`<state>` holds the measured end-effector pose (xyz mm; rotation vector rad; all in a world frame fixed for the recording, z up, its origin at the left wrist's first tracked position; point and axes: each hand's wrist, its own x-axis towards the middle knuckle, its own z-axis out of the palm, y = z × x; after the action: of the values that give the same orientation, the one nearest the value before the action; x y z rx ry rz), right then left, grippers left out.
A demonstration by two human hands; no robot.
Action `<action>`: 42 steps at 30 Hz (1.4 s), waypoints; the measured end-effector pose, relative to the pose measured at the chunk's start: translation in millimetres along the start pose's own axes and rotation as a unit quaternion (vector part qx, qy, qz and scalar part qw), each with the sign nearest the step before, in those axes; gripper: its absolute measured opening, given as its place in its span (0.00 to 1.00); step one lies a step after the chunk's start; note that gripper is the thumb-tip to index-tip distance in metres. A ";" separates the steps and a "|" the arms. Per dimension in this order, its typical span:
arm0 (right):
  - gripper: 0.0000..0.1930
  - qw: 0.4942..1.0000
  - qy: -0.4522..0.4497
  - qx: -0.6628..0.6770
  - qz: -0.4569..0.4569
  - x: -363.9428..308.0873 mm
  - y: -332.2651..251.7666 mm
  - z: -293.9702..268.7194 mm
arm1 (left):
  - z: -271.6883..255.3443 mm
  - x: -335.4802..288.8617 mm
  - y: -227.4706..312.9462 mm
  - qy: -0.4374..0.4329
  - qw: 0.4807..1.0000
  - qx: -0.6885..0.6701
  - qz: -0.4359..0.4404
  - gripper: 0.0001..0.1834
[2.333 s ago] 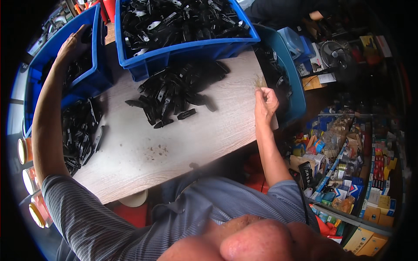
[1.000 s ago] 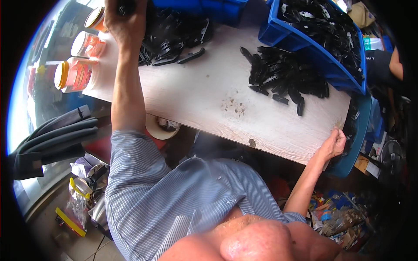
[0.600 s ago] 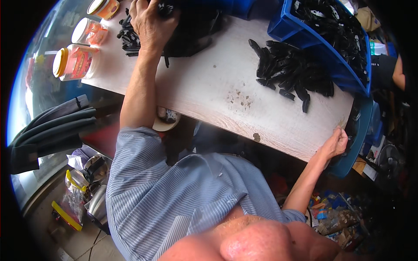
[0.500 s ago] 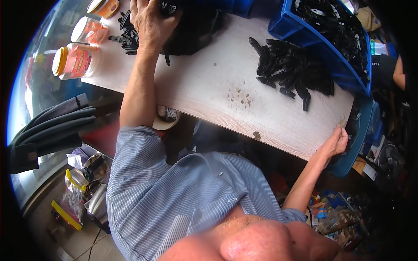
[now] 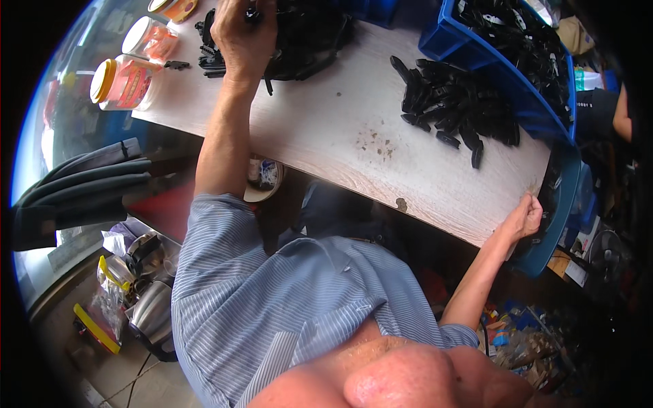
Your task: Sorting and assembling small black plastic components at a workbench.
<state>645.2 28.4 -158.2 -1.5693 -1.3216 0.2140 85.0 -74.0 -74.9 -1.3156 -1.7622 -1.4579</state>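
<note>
My left hand (image 5: 243,47) is at the far left of the table, over a heap of small black plastic parts (image 5: 212,60). Its fingers curl round a black plastic part (image 5: 253,15); the fingertips run out past the upper edge. Beside that heap lies a black bag-like sheet (image 5: 309,47) with dark contents that I cannot make out. My right hand (image 5: 524,217) rests at the table's near right corner with its fingers closed; whatever may be inside them is hidden. Between the hands, farther back, lies a loose pile of longer black plastic pieces (image 5: 456,102).
A blue crate (image 5: 469,47) full of black parts stands at the back right, with a teal tub (image 5: 568,204) below the table's right end. Plastic jars (image 5: 129,83) line the left edge, near a single black part (image 5: 177,65). A steel kettle (image 5: 153,313) stands lower left.
My left hand has curled its fingers and shifted slightly right. The small parts beneath it are bunched closer to the bag, leaving one part apart near the jars. My right hand stays put.
</note>
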 end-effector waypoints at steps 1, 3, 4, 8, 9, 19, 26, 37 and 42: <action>0.14 1.000 -0.004 -0.011 0.008 -0.1 -0.3 -0.2 | -2.3 -2.7 0.8 0.003 1.000 0.001 0.002 0.11; 0.14 1.000 -0.006 -0.006 0.000 -1.1 -1.5 1.2 | -7.7 -5.7 5.7 -0.033 0.989 -0.086 -0.112 0.09; 0.14 1.000 -0.008 -0.004 -0.007 -1.3 -2.1 1.8 | -12.6 -6.5 9.7 -0.031 0.990 -0.086 -0.111 0.09; 0.12 0.998 -0.015 -0.053 -0.018 4.9 14.2 -2.6 | -21.1 -24.7 25.8 -0.211 0.832 -0.334 -0.390 0.16; 0.12 0.998 -0.012 -0.056 -0.015 3.6 15.7 -1.4 | -20.8 -32.1 26.9 -0.247 0.803 -0.346 -0.417 0.21; 0.14 0.999 -0.012 -0.038 -0.003 6.4 11.8 5.8 | -29.7 -112.5 85.2 -0.332 0.926 -0.108 -0.147 0.22; 0.15 0.999 -0.023 -0.017 0.016 -2.0 -12.7 1.6 | -25.1 -126.5 112.9 -0.380 0.917 0.094 0.077 0.24; 0.16 0.994 -0.098 -0.005 0.038 -1.9 -40.5 7.3 | -25.3 -133.4 102.2 -0.306 0.947 0.026 0.095 0.12; 0.22 0.972 -0.219 0.065 0.060 -34.9 -86.5 19.4 | -32.7 -122.9 105.5 -0.370 0.920 0.094 0.089 0.10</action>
<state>564.6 -0.1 -116.2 -1.5432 -1.5109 0.7436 223.1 -152.7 -120.4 -2.0206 -2.0745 -0.6873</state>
